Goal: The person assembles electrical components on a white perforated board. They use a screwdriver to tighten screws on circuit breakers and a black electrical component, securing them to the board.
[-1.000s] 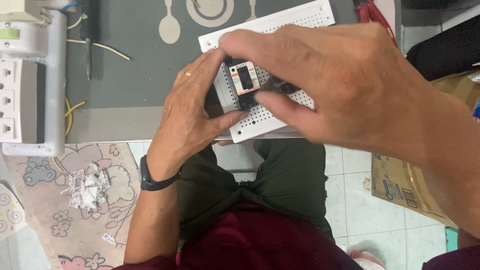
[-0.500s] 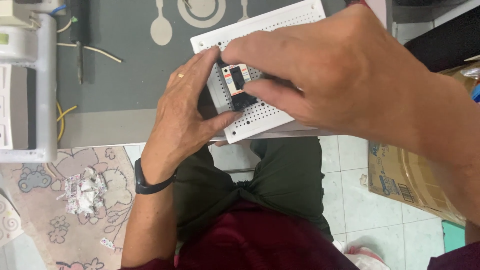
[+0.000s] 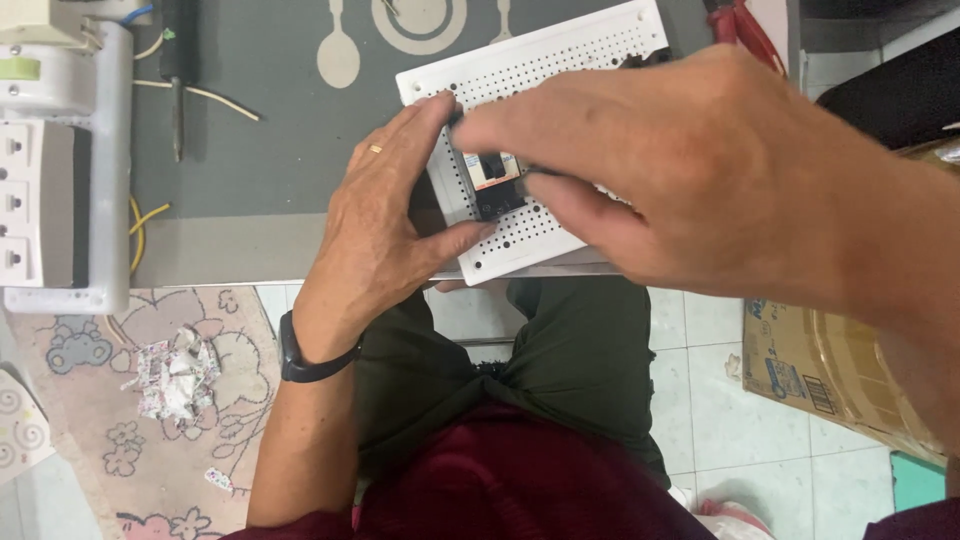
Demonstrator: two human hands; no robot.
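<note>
A white perforated board [image 3: 540, 60] lies tilted on the grey table mat. On its near half sits a small black and white breaker-like device [image 3: 493, 180]. My left hand [image 3: 385, 225] grips the board's near left edge, thumb under the corner, fingers against the device's side. My right hand [image 3: 680, 170] reaches in from the right and pinches the device from above with fingertips at both its ends. Much of the board's right part is hidden under that hand.
A white electrical box with sockets [image 3: 60, 170] stands at the left table edge, with yellow wires [image 3: 145, 215] beside it. A dark screwdriver [image 3: 177, 70] lies on the mat. Crumpled paper [image 3: 175, 375] lies on the floor mat; a cardboard box [image 3: 830, 370] sits at right.
My right hand has shifted slightly right and spread its fingers along the device. The left hand's fingers have opened a little around the board edge. The device stays on the board.
</note>
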